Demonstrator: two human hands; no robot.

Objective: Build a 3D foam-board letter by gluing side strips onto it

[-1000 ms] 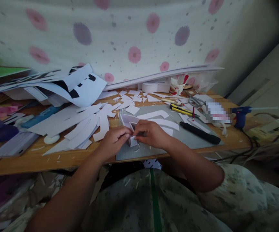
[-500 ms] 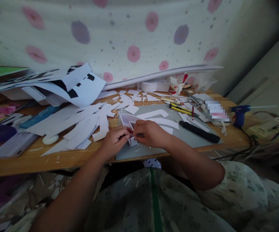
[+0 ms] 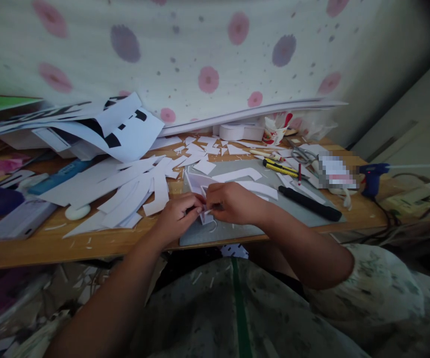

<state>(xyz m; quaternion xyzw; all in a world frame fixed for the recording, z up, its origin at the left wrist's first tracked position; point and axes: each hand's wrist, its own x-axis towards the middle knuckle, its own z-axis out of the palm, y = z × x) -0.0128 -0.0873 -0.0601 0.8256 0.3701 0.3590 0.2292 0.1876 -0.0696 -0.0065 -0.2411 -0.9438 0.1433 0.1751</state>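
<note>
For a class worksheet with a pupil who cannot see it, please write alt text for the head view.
A person's left hand and right hand hold a small white piece over a grey mat on a wooden table. White strips lie to the left; to the right are a yellow knife, a black tool and a blue glue gun.

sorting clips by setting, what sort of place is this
Probably a home craft corner or small workshop: white cut pieces litter a wooden table, with a yellow utility knife and what looks like a blue glue gun.
</note>
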